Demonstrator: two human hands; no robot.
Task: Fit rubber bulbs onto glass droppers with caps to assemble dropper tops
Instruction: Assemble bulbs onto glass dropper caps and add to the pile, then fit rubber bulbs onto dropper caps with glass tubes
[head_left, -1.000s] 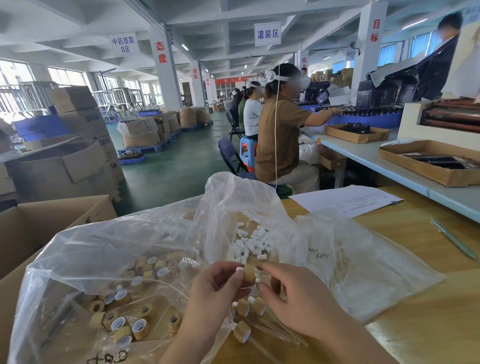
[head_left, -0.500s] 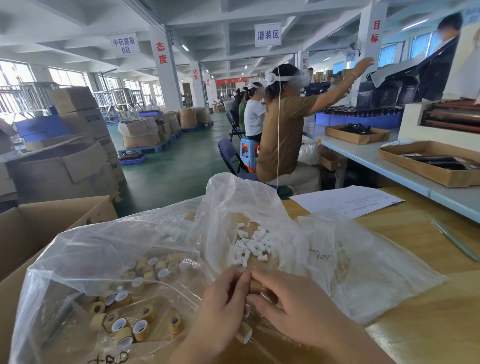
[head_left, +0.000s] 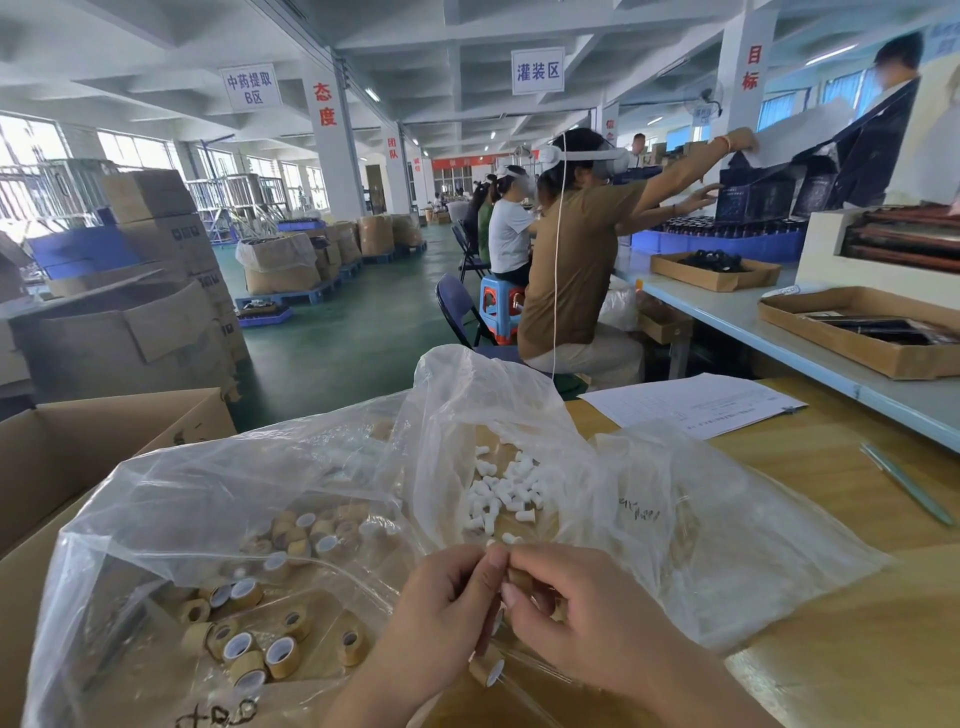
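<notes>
Head view. Left hand (head_left: 441, 618) and right hand (head_left: 587, 618) meet fingertip to fingertip over the wooden table (head_left: 857, 649), both pinching one tan dropper cap (head_left: 519, 578); its bulb end is hidden by the fingers. Finished dropper top (head_left: 487, 670) lies just below the hands. Clear bag (head_left: 182, 519) at left holds loose tan caps (head_left: 249, 644); second bag (head_left: 467, 395) holds white rubber bulbs (head_left: 501, 493). Hanging signs read "灌装区" (head_left: 538, 71) and "中药提取 B区" (head_left: 250, 87); pillar reads "态度" (head_left: 324, 104).

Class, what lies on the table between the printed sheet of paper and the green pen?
Nothing: in the head view, only bare wooden table separates the paper from the pen.
</notes>
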